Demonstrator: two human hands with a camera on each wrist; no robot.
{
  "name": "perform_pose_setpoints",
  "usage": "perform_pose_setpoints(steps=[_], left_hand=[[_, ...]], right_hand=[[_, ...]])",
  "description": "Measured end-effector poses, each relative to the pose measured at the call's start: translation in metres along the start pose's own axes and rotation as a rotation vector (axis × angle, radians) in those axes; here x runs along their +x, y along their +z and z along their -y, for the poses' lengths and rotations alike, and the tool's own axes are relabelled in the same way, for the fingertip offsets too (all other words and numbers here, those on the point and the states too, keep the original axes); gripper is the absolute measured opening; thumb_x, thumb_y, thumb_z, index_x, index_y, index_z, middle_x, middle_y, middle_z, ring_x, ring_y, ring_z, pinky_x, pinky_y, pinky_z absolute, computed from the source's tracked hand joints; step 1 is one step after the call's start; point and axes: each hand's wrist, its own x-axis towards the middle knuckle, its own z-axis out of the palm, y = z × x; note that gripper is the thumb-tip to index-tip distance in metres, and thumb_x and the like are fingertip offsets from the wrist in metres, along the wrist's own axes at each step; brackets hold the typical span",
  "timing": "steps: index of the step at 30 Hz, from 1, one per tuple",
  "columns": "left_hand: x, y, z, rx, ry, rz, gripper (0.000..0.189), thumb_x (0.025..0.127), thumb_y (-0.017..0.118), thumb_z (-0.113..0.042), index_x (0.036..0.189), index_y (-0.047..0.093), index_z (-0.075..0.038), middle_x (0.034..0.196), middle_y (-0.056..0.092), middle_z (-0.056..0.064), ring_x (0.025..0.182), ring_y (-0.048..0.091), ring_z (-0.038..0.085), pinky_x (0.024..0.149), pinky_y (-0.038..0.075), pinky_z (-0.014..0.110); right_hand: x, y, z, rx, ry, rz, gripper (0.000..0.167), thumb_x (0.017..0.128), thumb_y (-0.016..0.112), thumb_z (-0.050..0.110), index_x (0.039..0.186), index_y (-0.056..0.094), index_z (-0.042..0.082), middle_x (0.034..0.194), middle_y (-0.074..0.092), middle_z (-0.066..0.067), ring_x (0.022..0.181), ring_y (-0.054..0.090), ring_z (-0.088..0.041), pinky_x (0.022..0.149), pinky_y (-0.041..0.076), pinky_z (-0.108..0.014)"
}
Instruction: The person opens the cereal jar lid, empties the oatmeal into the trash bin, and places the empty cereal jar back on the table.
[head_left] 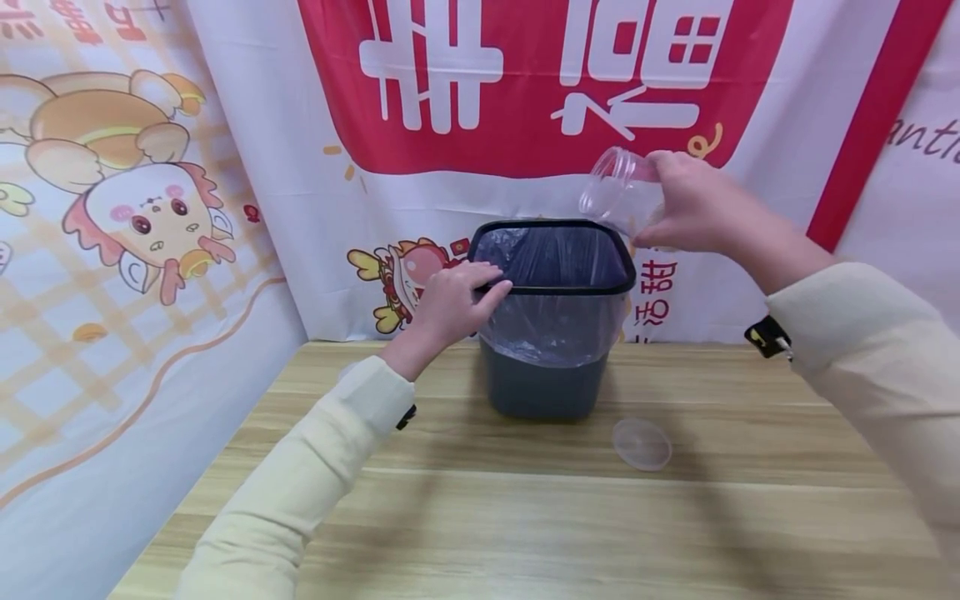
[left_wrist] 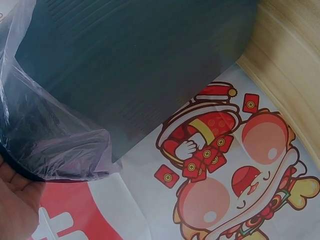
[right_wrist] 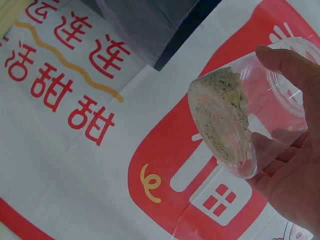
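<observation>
Head view: bin [head_left: 546,392] is gripped by left hand [head_left: 456,304], jar [head_left: 613,185] by right hand [head_left: 693,204]; emptying seems underway, steeper tipping needed.

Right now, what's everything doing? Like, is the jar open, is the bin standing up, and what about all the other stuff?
Jar: open, tilted
Crumbly stuff: inside the jar, at its base
Lid: off, lying flat on the table
Bin: upright, lined
Bag: folded over the bin's rim
Left hand: holding the rim
Right hand: gripping the jar
</observation>
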Motion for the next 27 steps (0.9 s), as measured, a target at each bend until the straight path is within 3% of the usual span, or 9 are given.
perform_pose_setpoints(steps=[9, 17, 27], left_hand=[[0.001, 0.001, -0.001, -0.002, -0.011, 0.016, 0.039, 0.096, 0.061, -0.036, 0.121, 0.069, -0.007, 0.122, 0.066, 0.009, 0.116, 0.060, 0.021, 0.098, 0.046, 0.034], [0.001, 0.000, -0.001, 0.003, -0.009, 0.009, 0.038, 0.095, 0.061, -0.035, 0.120, 0.069, -0.007, 0.121, 0.067, 0.008, 0.114, 0.061, 0.021, 0.097, 0.047, 0.034], [0.001, 0.001, -0.001, -0.003, -0.012, 0.009, 0.038, 0.095, 0.061, -0.035, 0.120, 0.069, -0.007, 0.120, 0.067, 0.008, 0.114, 0.061, 0.021, 0.097, 0.047, 0.034]], right_hand=[[0.013, 0.015, 0.001, -0.165, -0.055, 0.021, 0.104, 0.059, 0.093, 0.028, 0.140, 0.035, 0.001, 0.126, 0.047, -0.023, 0.112, 0.046, -0.041, 0.088, 0.047, -0.062], [0.022, 0.021, 0.002, -0.327, -0.127, 0.064, 0.110, 0.056, 0.094, 0.027, 0.143, 0.034, -0.002, 0.132, 0.044, -0.027, 0.119, 0.043, -0.045, 0.096, 0.041, -0.063], [0.025, 0.028, 0.004, -0.519, -0.278, 0.043, 0.105, 0.052, 0.096, 0.025, 0.136, 0.040, -0.004, 0.127, 0.048, -0.028, 0.118, 0.045, -0.047, 0.100, 0.038, -0.061]])
